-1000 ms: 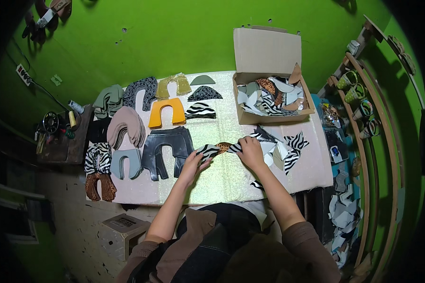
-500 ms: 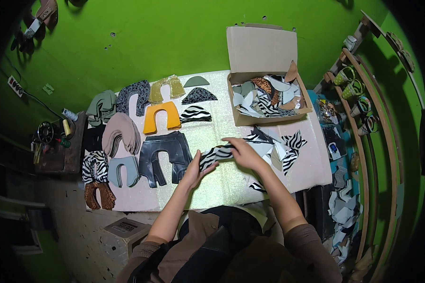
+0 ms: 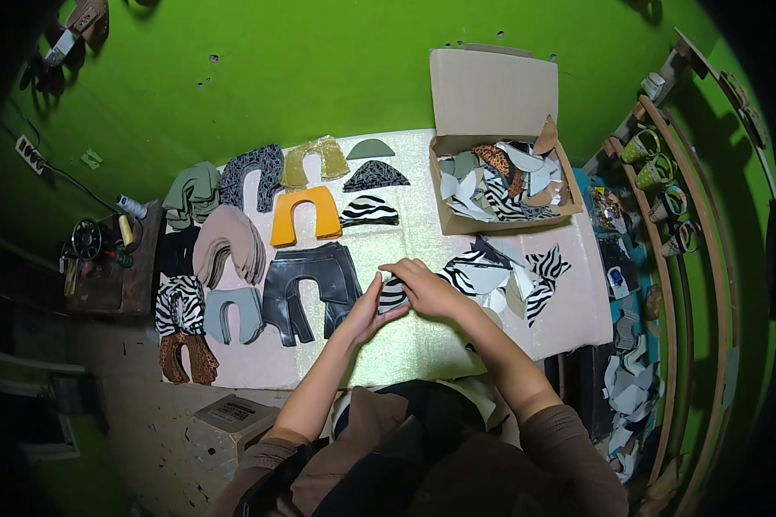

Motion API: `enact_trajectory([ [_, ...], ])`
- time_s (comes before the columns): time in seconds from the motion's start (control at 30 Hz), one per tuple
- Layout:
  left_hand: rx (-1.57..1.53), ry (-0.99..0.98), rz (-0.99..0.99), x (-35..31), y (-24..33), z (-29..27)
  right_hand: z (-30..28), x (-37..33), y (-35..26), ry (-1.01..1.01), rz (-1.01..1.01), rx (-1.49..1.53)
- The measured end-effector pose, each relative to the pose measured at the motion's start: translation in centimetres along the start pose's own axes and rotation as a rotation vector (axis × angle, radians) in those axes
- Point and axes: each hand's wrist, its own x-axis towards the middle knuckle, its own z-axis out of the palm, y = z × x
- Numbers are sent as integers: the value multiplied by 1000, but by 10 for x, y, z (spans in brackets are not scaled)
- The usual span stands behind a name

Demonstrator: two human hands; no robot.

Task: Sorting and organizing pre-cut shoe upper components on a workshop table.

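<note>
Over the middle of the table, a zebra-print material piece (image 3: 393,295) is held between my two hands. My left hand (image 3: 368,317) grips its left side, thumb up along the edge and fingers beneath. My right hand (image 3: 429,291) is closed over the right side and hides much of the piece. Just beyond lies a stack of zebra-print half-moon pieces (image 3: 371,212), with a black patterned half-moon (image 3: 376,176) and a green half-moon (image 3: 371,149) behind it. Black U-shaped pieces (image 3: 312,274) lie left of my left hand. Loose zebra and white scraps (image 3: 490,277) spread right of my right hand.
An open cardboard box (image 3: 504,226) full of offcuts stands at the back right. More stacked U-shaped pieces, including orange (image 3: 321,214) and pink-beige (image 3: 224,234) ones, line the table's left side. A wooden rack with sandals (image 3: 655,170) runs along the right wall.
My hands have drawn together; the right one has slid left over the zebra-print piece and covers more of it. The whole view has shifted slightly.
</note>
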Motion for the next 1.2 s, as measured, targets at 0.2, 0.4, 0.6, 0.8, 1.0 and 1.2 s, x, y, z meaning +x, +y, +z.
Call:
enact_trajectory([
  [0.2, 61, 26, 87, 4, 4, -7, 9, 7, 5, 71, 15, -85],
  [0.4, 32, 6, 114, 8, 35, -15, -8, 23, 13, 59, 254, 250],
  [0.6, 1072, 333, 443, 21, 77, -19, -8, 61, 34, 339, 185, 148],
  [0.8, 1461, 446, 751, 59, 110, -39, -11, 120, 42, 430, 194, 23],
  [1.0, 1691, 495, 781, 79, 125, -51, -6, 140, 60, 415, 207, -171],
  [1.2, 1775, 362, 723, 83, 132, -52, -10, 140, 67, 269, 266, -290],
])
